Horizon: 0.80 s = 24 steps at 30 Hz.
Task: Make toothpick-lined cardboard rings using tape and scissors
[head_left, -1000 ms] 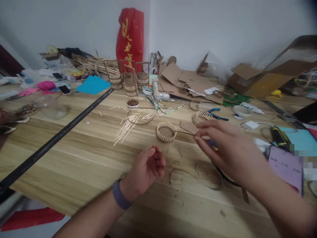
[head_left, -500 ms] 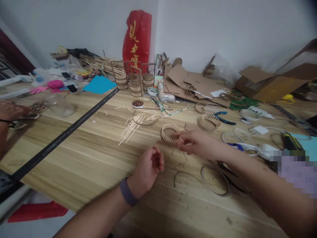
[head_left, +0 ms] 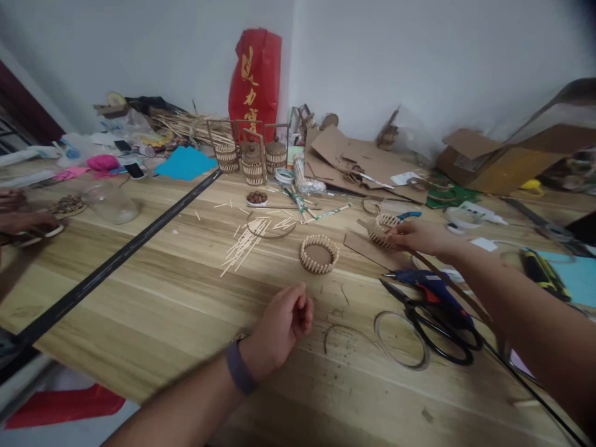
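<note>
My left hand (head_left: 284, 323) hovers over the wood table with its fingers curled; whether anything small is inside cannot be seen. Further right, my right hand (head_left: 412, 237) has its fingers closed at the near edge of a slatted ring (head_left: 382, 228). A round base with short upright wooden pegs around its rim (head_left: 319, 254) sits on the table between the hands. Loose pale sticks (head_left: 246, 243) and a thin hoop (head_left: 265, 233) lie left of it. A flat brown strip (head_left: 365, 250) lies beside the slatted ring.
Near my right forearm lie a blue glue gun (head_left: 426, 282), black scissors (head_left: 437, 326) and a pale hoop (head_left: 401, 340). Small lidded baskets (head_left: 252, 162), a bowl of brown balls (head_left: 257, 198) and cardboard (head_left: 344, 149) stand behind. Another person's hands (head_left: 28, 220) are at far left.
My right hand has moved right and back, from the pegged base to the slatted ring. The glue gun and scissors are now uncovered. My left hand has barely moved.
</note>
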Each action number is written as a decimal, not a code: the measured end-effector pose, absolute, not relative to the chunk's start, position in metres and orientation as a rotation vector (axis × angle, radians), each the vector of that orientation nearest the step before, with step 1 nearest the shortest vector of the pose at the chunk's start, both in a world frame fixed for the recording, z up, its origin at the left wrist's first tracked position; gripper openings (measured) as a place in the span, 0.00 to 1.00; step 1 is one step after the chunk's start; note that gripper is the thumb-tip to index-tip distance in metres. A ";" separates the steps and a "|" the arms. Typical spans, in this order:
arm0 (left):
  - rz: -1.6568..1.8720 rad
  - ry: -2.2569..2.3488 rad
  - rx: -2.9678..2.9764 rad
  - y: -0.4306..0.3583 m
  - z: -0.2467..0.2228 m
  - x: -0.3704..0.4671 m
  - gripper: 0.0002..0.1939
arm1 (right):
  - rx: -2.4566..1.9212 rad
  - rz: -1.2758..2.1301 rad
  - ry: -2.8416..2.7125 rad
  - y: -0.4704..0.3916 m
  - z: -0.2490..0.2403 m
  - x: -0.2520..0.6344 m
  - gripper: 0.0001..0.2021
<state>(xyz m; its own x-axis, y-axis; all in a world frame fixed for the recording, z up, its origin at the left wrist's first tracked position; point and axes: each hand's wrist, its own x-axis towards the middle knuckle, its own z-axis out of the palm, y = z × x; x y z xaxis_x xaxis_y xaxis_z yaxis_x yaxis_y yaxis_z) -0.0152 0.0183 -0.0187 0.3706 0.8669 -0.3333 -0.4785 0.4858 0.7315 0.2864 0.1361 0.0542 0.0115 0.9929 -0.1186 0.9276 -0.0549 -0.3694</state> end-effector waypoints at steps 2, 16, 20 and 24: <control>0.904 0.771 0.593 0.018 -0.017 -0.016 0.17 | -2.099 0.653 -1.924 0.133 0.061 0.285 0.13; 0.965 0.551 0.671 0.003 -0.020 -0.011 0.56 | -1.494 1.592 -1.246 0.026 0.128 0.202 0.10; 0.965 0.421 0.648 -0.002 -0.009 -0.013 0.56 | -1.387 1.800 -1.283 0.005 0.123 0.170 0.13; 0.974 0.475 0.566 -0.001 -0.003 -0.013 0.39 | -1.357 1.800 -1.253 -0.002 0.118 0.161 0.14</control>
